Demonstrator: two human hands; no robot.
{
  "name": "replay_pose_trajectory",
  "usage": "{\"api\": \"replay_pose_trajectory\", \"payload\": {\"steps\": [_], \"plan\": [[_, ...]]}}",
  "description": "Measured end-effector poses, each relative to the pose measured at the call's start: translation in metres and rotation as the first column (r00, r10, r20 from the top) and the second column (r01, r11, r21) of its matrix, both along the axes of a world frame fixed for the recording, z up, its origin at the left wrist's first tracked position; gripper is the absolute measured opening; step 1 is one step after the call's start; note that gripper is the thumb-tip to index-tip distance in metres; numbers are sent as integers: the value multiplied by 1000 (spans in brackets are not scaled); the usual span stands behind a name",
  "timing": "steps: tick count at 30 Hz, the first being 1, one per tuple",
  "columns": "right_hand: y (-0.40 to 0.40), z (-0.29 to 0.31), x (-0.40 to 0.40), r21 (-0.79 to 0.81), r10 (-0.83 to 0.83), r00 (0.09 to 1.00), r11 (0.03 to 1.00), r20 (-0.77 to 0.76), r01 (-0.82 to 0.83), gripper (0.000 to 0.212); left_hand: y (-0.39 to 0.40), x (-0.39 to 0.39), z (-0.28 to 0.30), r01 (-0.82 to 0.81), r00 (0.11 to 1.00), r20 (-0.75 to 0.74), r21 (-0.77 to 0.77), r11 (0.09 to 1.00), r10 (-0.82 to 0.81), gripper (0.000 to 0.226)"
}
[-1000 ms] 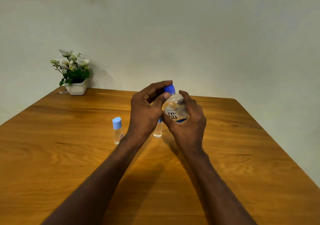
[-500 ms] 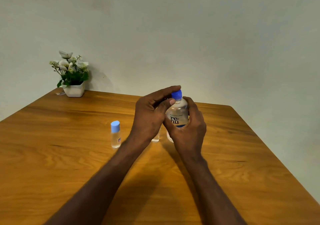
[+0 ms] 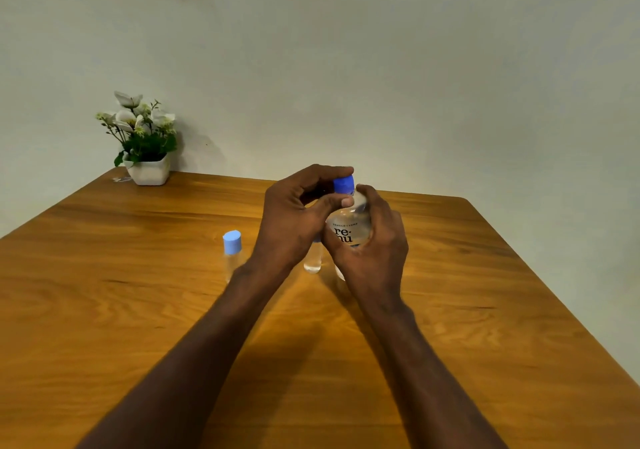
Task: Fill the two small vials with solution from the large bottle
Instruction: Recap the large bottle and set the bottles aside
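Observation:
The large clear bottle [image 3: 349, 230] with a printed label stands upright at mid-table. My right hand [image 3: 374, 251] grips its body from the right. My left hand [image 3: 298, 220] pinches its dark blue cap [image 3: 344, 184] between thumb and fingers. One small clear vial [image 3: 232, 253] with a light blue cap stands to the left of my left wrist. A second small vial [image 3: 312, 261] stands between my two hands; its top is hidden behind my left hand.
The wooden table [image 3: 138, 310] spreads out on all sides of the bottles. A white pot of flowers [image 3: 145, 143] stands at the far left corner against the pale wall. The table's right edge runs diagonally at the right.
The bottle was lowered from a slight tilt onto the table and now stands upright. Both hands kept their hold on cap and body.

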State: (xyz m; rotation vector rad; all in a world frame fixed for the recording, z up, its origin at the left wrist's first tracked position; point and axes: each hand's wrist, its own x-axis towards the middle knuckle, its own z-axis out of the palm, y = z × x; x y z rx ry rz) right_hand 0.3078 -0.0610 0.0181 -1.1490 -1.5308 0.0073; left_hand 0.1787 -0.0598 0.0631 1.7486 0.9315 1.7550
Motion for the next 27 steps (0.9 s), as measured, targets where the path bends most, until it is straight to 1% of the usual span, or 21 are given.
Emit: {"api": "replay_pose_trajectory", "payload": {"steps": [3,7,10,12,17,21,23,27], "plan": [[-2,0,2,-4,16,1000,1000,-3,-16,81,-1,4,1,-25,1000,-7,16,1000,25,33],[-3,2,4,20,17,1000,1000,25,-17,80,0,4,-2,-88,990,-108,75,993,95,30],[-4,3,4,23,23,1000,999,17,-23,81,0,5,-2,-108,982,-147,87,990,120,29],[-4,3,3,11,7,1000,1000,14,-8,82,-1,4,-1,-97,984,-142,88,991,109,30],[0,4,3,15,-23,999,1000,29,22,81,-3,4,3,-19,998,-61,40,999,21,35],[2,5,3,8,-21,999,1000,30,21,85,-2,0,4,24,1000,-15,-11,1000,-24,49],[3,5,5,3,-23,1000,1000,19,23,85,-2,0,4,30,999,-22,-15,999,-31,54],[5,3,9,-8,-25,1000,1000,-2,25,81,-1,-2,2,12,999,-35,-2,1000,-12,56]]}}
